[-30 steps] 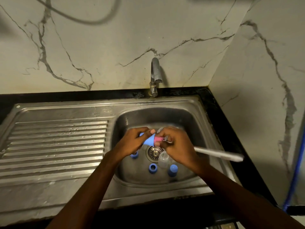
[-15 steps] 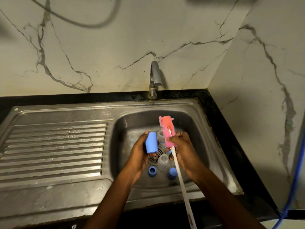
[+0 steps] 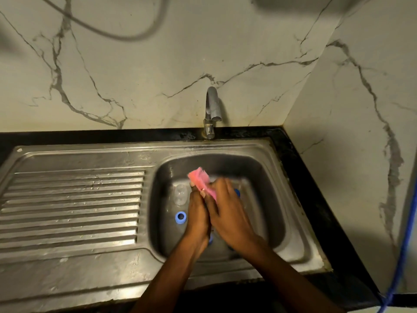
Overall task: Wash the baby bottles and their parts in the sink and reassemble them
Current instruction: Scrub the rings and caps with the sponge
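Both hands meet over the sink basin (image 3: 268, 177). A pink sponge brush head (image 3: 199, 179) sticks out up and left from between them; its handle is hidden. My left hand (image 3: 197, 214) pinches the sponge with its fingertips. My right hand (image 3: 229, 206), blurred, curls over the sponge's lower end. A clear bottle (image 3: 180, 194) lies on the basin floor left of the hands, with a blue ring (image 3: 180, 217) below it. A blue part (image 3: 237, 192) peeks out behind my right hand, and another blue piece (image 3: 211, 240) shows under my left wrist.
A steel tap (image 3: 212, 109) stands behind the basin. The ribbed draining board (image 3: 72, 206) lies to the left. Marble walls close in behind and on the right. A blue hose (image 3: 406, 245) hangs at the right edge.
The upright brush has tipped left and both hands have closed together on its sponge. The blue cap my left hand held is no longer seen in it. The white handle has gone from view.
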